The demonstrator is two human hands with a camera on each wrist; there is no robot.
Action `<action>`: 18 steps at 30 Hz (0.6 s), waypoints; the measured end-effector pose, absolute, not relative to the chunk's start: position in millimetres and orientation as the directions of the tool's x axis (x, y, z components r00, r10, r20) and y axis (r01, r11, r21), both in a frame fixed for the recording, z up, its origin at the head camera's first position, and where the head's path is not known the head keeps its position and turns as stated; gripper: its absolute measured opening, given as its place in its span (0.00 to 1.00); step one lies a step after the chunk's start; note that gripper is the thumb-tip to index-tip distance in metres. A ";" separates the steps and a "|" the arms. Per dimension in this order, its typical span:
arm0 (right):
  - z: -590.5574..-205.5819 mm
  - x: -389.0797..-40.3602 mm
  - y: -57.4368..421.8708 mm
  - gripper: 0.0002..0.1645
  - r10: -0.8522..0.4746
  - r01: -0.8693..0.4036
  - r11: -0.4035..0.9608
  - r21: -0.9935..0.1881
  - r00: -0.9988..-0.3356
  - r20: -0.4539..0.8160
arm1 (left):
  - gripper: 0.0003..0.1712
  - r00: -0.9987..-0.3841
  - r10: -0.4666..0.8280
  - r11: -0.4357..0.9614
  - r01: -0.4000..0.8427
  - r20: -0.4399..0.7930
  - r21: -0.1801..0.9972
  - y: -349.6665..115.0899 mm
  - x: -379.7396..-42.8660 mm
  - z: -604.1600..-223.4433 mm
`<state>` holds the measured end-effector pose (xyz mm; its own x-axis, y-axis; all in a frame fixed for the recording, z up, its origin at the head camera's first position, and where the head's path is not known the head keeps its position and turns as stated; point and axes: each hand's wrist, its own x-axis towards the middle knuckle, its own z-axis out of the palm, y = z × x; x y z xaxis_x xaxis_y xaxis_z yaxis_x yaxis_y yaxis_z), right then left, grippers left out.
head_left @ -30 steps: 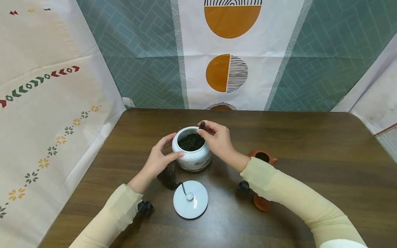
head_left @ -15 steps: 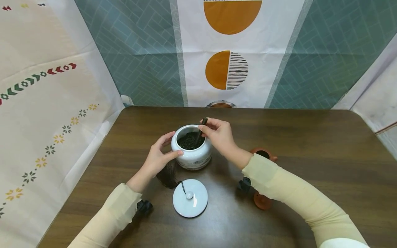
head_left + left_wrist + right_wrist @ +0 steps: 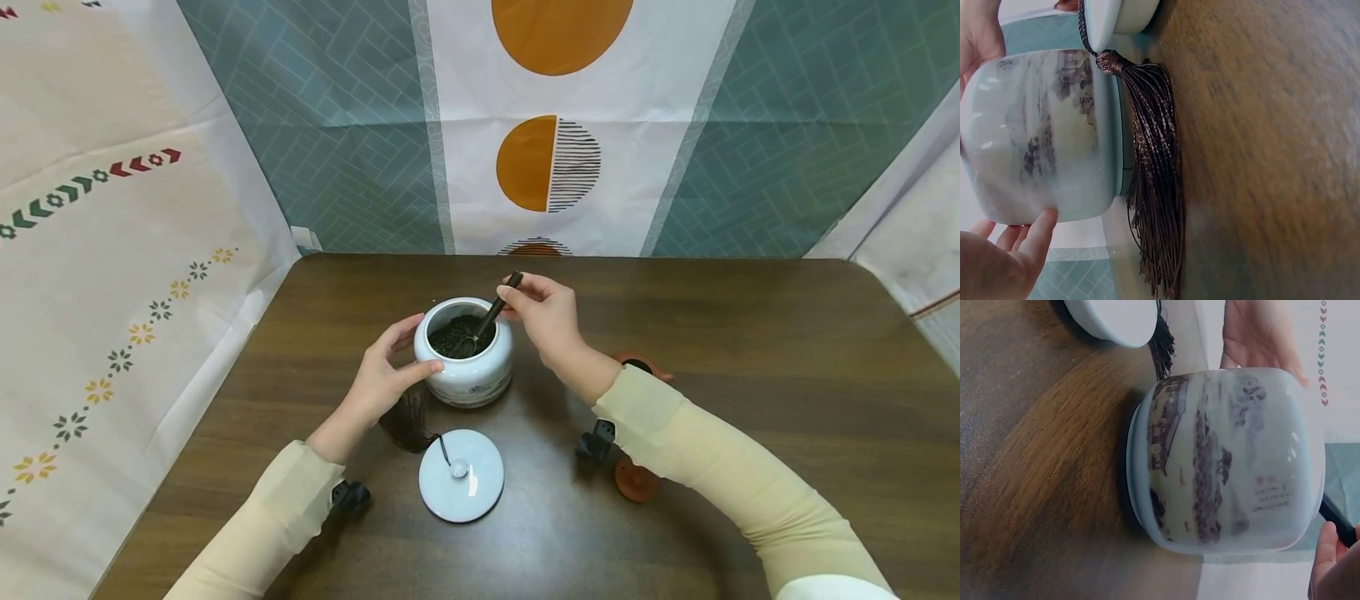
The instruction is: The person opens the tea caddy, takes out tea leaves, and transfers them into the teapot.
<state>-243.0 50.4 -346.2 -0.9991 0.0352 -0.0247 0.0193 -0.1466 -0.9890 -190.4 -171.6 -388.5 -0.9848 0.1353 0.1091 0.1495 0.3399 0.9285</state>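
A white porcelain jar (image 3: 468, 383) stands uncovered on the table, with dark loose tea leaves (image 3: 447, 335) inside. My left hand (image 3: 378, 377) holds it by the left side, thumb at the front near the rim. My right hand (image 3: 551, 321) pinches the dark handle of a spoon (image 3: 497, 310) above the jar's right rim. The spoon slants down into the opening, its round bowl among the leaves. In the right wrist view the jar (image 3: 1229, 469) hides most of the spoon. Nearer me lies the jar's white lid (image 3: 450, 496), with a brown tassel (image 3: 1154, 137) tied to its knob.
Partly behind the right forearm sits a reddish clay teapot (image 3: 654, 367), open at the top. A small clay lid (image 3: 636, 481) lies nearer, beside the right sleeve. The brown wooden table (image 3: 750, 317) reaches back to a patterned cloth (image 3: 360, 150).
My right hand has moved right and slightly up, and the spoon handle now leans further right. More of the spoon's bowl shows. The left hand stays on the jar.
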 end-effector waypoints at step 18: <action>-346.2 -244.5 55.1 0.15 0.075 0.073 -0.228 -0.971 -0.993 -0.092 | 0.40 -0.985 0.136 0.320 0.144 0.105 0.936 -170.9 -190.2 -388.5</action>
<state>-244.5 55.1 -346.2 -0.9929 0.0751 -0.0918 0.0725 -0.2275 -0.9711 -190.2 -170.9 -388.5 -0.9851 0.1356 0.1053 0.1442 0.3202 0.9363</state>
